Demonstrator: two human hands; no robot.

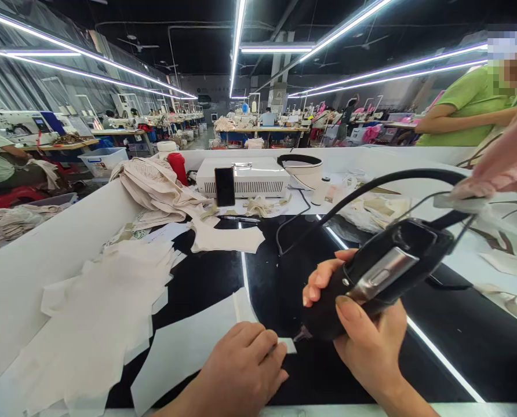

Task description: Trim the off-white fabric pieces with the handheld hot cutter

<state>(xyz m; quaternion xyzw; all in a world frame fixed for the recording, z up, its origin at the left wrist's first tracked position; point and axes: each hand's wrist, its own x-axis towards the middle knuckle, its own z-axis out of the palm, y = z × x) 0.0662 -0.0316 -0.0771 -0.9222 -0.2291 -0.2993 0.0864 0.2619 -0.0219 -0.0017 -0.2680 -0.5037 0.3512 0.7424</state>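
Right hand (369, 341), fingers wrapped around a black corded handheld tool with metal plate (378, 272), tip lowered to the glossy black surface (458, 341). Left hand (241, 370), fingers curled, presses a white cut fabric piece (184, 353) flat beside it.

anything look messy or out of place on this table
The heap of beige cloth bags slumps over the white side wall, and white cut pieces lie scattered, overlapping. Nothing looks spilled or broken.
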